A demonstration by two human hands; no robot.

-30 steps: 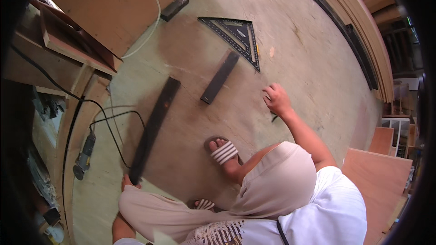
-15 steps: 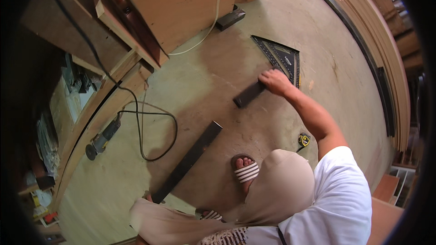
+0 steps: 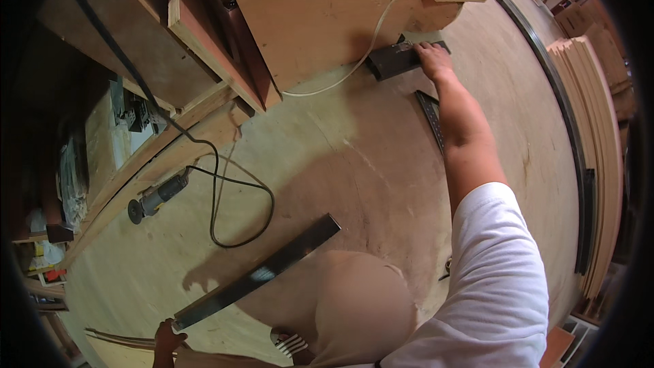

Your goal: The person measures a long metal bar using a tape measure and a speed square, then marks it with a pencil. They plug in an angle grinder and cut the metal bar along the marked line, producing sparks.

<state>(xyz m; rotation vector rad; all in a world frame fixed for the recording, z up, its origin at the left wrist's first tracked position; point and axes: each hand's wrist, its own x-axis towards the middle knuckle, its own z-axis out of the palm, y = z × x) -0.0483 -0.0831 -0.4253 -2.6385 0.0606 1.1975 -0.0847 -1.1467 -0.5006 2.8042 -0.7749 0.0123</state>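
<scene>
At the lower left, my left hand point(image 3: 167, 339) grips the near end of a long black metal tube point(image 3: 262, 274), which slants up to the right above the floor. My right arm reaches far forward, and my right hand point(image 3: 434, 61) is closed over the right end of a short black metal tube point(image 3: 394, 63). That short tube lies beside the base of a plywood box point(image 3: 320, 13). Partly hidden behind my right forearm is a black triangular speed square point(image 3: 429, 114). My right sleeve covers most of a tape measure point(image 3: 447, 269).
An angle grinder point(image 3: 160, 197) lies at the left, its black cord point(image 3: 269, 197) looped over the floor. A white cable point(image 3: 344, 80) runs past the plywood box. Long dark bars point(image 3: 545, 61) and stacked wooden boards point(image 3: 599, 163) line the right side.
My right hand has carried the short tube forward from beside the speed square to the box's base. My left hand and the long tube's near end have swung left, and my view has shifted.
</scene>
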